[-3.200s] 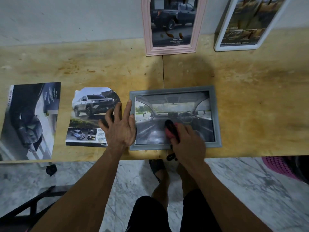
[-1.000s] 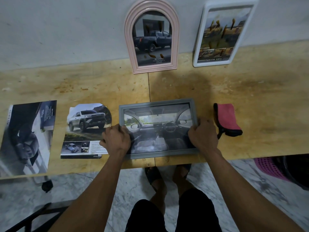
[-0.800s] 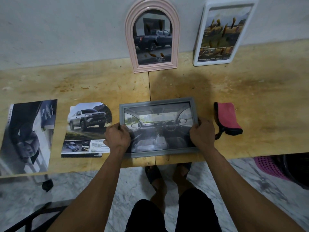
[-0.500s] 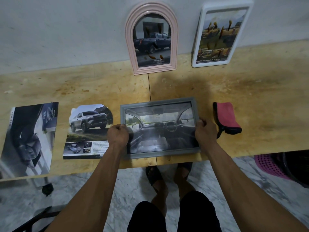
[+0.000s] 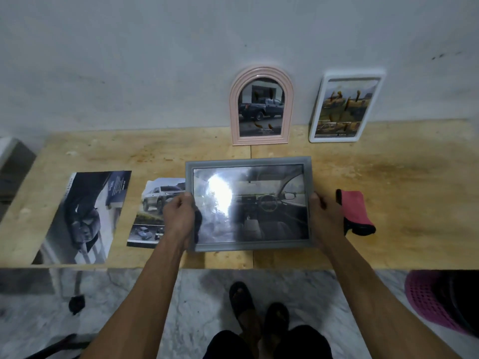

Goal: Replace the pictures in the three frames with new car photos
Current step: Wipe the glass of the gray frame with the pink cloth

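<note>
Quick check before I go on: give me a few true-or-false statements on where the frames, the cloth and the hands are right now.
1. Both hands hold the grey frame, left hand on its left edge, right hand on its right. True.
2. The pink arched frame lies flat on the table. False: it stands against the wall.
3. The red cloth is in the right hand. False: it lies on the table beside that hand.
4. The white frame leans on the wall, right of the pink one. True.
5. The grey frame shows a car interior. True.
</note>
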